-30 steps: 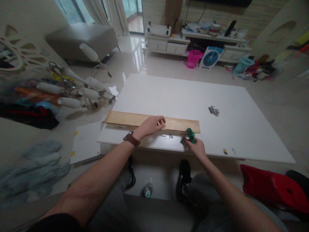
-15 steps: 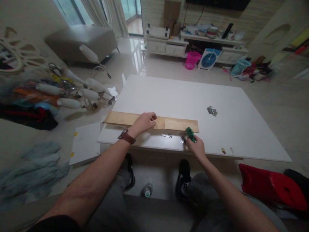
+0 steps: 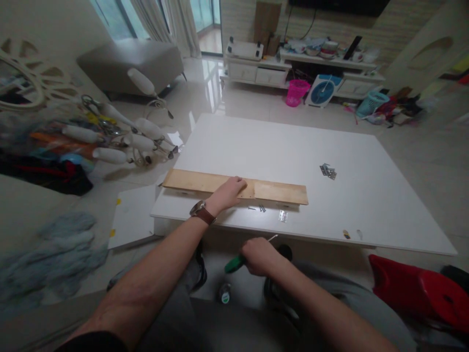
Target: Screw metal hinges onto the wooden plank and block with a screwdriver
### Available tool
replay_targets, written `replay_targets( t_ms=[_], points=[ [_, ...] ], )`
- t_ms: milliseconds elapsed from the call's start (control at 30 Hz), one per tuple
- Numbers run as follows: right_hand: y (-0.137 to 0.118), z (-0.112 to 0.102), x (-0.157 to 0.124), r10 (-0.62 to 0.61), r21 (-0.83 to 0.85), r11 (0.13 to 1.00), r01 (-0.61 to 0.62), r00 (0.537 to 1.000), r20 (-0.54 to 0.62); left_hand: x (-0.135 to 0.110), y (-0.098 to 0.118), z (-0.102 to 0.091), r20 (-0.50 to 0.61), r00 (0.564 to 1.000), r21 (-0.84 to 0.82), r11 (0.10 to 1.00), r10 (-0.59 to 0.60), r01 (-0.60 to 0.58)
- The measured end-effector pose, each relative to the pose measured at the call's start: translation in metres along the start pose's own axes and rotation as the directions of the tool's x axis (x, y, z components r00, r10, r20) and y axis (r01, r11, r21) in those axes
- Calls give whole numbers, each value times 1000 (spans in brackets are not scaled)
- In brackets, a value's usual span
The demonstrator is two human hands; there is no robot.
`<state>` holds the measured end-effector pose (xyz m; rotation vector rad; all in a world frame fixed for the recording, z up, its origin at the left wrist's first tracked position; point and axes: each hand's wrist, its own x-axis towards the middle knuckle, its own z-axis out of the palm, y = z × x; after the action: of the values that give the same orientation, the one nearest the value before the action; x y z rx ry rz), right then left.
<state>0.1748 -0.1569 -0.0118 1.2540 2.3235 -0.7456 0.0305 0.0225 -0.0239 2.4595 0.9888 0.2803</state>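
Observation:
A long wooden plank (image 3: 271, 191) lies across the near part of a white table (image 3: 278, 151). My left hand (image 3: 230, 191), with a brown watch at the wrist, rests on the plank's middle with fingers curled down on it. My right hand (image 3: 258, 255) is below the table's front edge, closed round a green-handled screwdriver (image 3: 234, 264) whose thin shaft points up toward the table. A small metal hinge (image 3: 282, 215) and a few screws (image 3: 259, 209) lie on the table just in front of the plank.
More metal hinges (image 3: 328, 170) lie to the right on the table. A red bag (image 3: 417, 293) sits at lower right, white-handled tools (image 3: 124, 142) clutter the left. A small can (image 3: 224, 293) stands on the floor between my feet.
My right hand has pulled back from the hinge on the table and dropped below the table edge with the screwdriver. My left hand stays on the plank.

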Motion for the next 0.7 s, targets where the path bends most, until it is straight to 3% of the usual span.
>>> replay_targets(
  t_ms=[67,167,333,467,700],
  points=[
    [-22,6,9,-60,-26,998,64,990,124,1,2,2,-5,1000,36,999,-5,5],
    [-48,13,22,-108,-27,993,117,970,216,4,4,5,-6,1000,78,997,5,-4],
    [-76,18,36,-131,9,991,132,968,215,14,11,8,-10,1000,126,992,-26,27],
    [-83,25,46,-216,40,976,213,944,250,19,20,7,-48,998,65,997,-46,49],
    [-76,35,69,-169,7,985,173,951,259,31,43,19,-79,997,-12,1000,17,-18]
  ],
)
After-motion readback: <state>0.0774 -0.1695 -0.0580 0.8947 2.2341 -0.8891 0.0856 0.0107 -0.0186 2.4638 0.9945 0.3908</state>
